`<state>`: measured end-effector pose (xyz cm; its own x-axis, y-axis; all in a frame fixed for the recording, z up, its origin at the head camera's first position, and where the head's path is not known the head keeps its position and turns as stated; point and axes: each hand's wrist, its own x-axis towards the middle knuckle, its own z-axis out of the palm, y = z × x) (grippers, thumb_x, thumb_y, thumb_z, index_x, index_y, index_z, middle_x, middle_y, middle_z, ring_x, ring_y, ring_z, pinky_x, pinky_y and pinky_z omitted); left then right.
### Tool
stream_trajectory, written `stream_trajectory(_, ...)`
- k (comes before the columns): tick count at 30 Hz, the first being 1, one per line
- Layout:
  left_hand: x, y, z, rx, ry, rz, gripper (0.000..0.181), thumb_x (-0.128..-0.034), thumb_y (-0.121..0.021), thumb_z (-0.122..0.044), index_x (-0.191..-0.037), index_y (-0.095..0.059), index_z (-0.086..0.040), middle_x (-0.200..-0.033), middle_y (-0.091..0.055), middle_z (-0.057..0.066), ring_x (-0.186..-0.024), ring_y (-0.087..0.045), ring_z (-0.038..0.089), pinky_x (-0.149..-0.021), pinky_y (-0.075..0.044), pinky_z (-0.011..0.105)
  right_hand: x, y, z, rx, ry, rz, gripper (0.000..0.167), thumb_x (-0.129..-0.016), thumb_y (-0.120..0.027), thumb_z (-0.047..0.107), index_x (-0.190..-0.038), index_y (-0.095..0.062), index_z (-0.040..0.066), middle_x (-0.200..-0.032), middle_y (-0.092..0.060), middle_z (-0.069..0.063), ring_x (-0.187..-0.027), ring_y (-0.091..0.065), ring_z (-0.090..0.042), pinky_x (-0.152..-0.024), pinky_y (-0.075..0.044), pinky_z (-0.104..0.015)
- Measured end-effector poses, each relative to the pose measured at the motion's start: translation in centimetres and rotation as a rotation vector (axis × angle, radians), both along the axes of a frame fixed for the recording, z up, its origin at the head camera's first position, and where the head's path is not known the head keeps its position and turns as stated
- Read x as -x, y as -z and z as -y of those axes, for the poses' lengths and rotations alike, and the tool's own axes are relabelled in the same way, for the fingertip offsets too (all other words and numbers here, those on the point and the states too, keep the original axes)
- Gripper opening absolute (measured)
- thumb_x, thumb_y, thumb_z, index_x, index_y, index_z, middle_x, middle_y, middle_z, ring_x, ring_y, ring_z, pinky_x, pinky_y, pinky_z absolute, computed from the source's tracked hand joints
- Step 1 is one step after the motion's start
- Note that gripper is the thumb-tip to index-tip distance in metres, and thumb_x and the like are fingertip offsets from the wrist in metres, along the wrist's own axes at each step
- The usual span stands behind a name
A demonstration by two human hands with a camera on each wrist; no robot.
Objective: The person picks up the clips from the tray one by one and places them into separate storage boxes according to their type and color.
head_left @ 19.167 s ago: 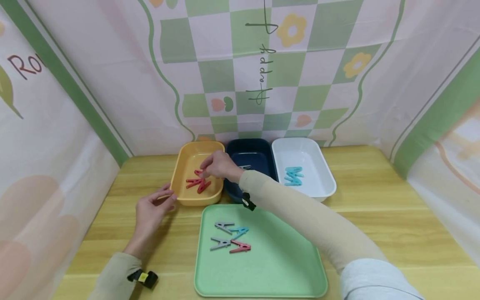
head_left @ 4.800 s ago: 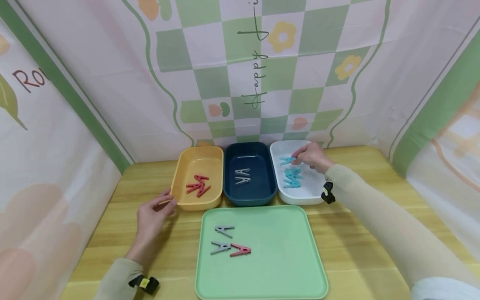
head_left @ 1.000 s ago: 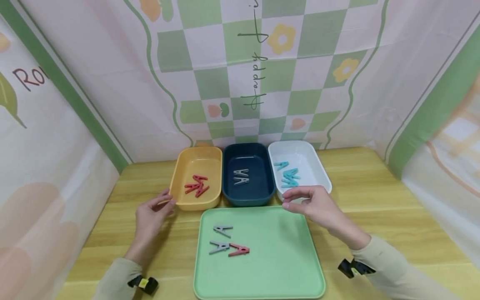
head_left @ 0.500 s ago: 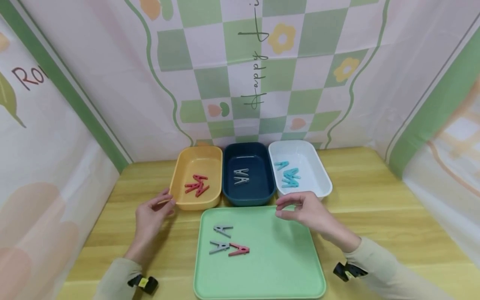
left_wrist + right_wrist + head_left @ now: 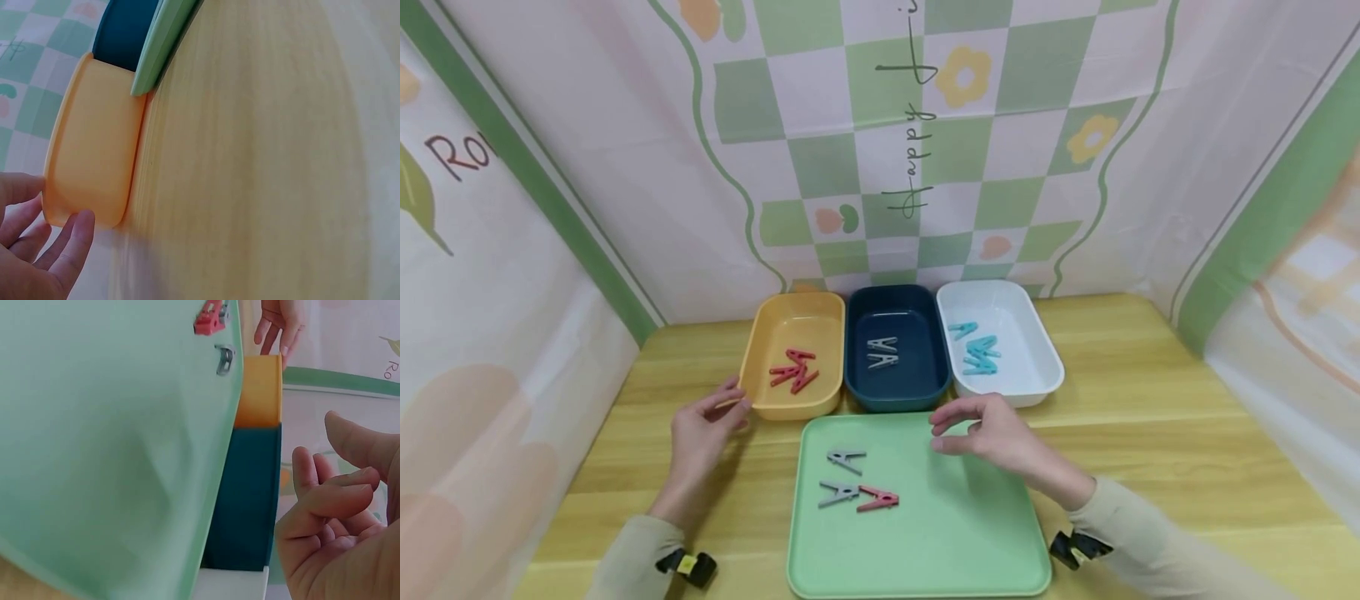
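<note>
My left hand [image 5: 700, 433] touches the near left corner of the yellow bin [image 5: 805, 305] with its fingertips; the left wrist view has these fingers against the bin's outer wall. Over the upper right of the green tray [image 5: 955, 550] hovers my right hand [image 5: 1000, 437], holding nothing, thumb and fingers apart. On the tray lie two grey clothespins [image 5: 847, 460] and one red clothespin [image 5: 877, 498], left of the right hand. Several red clothespins [image 5: 794, 371] are in the yellow bin. The navy bin [image 5: 895, 392] holds two grey clothespins [image 5: 882, 361], the white bin [image 5: 1030, 367] several blue clothespins [image 5: 981, 358].
The three bins stand side by side along the back of the wooden table [image 5: 1180, 467], against a patterned cloth [image 5: 895, 167]. The tray sits close in front of them. A black band [image 5: 688, 567] with a small device circles each wrist.
Since a second ago my right hand has moved left and nearer me, from beside the white bin over the tray. Earlier it placed a blue clothespin in the white bin. The left hand stays put.
</note>
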<state>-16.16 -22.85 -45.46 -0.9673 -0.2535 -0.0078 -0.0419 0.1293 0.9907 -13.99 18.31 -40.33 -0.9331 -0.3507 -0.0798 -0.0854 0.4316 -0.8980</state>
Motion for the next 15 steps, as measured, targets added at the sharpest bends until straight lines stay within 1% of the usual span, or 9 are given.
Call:
stream_trajectory(3, 0.0, 0.0, 0.0, 0.002, 0.002, -0.002, 0.032, -0.095, -0.078, -0.001, -0.124, -0.07, 0.01, -0.15, -0.059, 0.012, -0.1, -0.074, 0.01, -0.081, -0.066, 0.03, 0.0, 0.4, 0.3, 0.001, -0.025, -0.014, 0.033, -0.086, -0.088, 0.014, -0.113, -0.077, 0.0, -0.103, -0.078, -0.005, -0.105, -0.067, -0.037, -0.072, -0.052, -0.027)
stream_trajectory(6, -0.1, 0.0, -0.1, 0.008, 0.001, -0.002, 0.032, -0.0949, -0.078, -0.001, -0.124, -0.07, 0.01, -0.15, -0.059, 0.012, -0.098, -0.074, 0.008, -0.081, -0.066, 0.03, -0.1, 0.7, 0.7, 0.004, -0.038, -0.01, 0.033, -0.085, -0.089, 0.013, -0.113, -0.077, -0.001, -0.102, -0.078, -0.005, -0.105, -0.067, -0.038, -0.077, -0.053, -0.031)
stream_trajectory(10, -0.1, -0.1, -0.1, 0.006, -0.002, -0.007, 0.032, -0.0942, -0.078, 0.001, -0.123, -0.07, 0.011, -0.149, -0.06, 0.013, -0.098, -0.074, 0.008, -0.081, -0.066, 0.03, -0.3, 0.9, 1.3, -0.007, -0.034, 0.009, 0.033, -0.084, -0.09, 0.015, -0.112, -0.078, 0.001, -0.101, -0.077, -0.003, -0.105, -0.067, -0.035, -0.083, -0.054, -0.037)
stream_trajectory(15, -0.1, -0.1, -0.2, -0.004, -0.001, -0.01, 0.033, -0.0941, -0.077, 0.002, -0.124, -0.069, 0.011, -0.149, -0.06, 0.013, -0.1, -0.074, 0.01, -0.081, -0.066, 0.029, -0.4, 1.3, 2.1, -0.014, -0.057, 0.022, 0.033, -0.083, -0.091, 0.014, -0.111, -0.079, 0.002, -0.1, -0.078, -0.004, -0.104, -0.068, -0.032, -0.084, -0.058, -0.038)
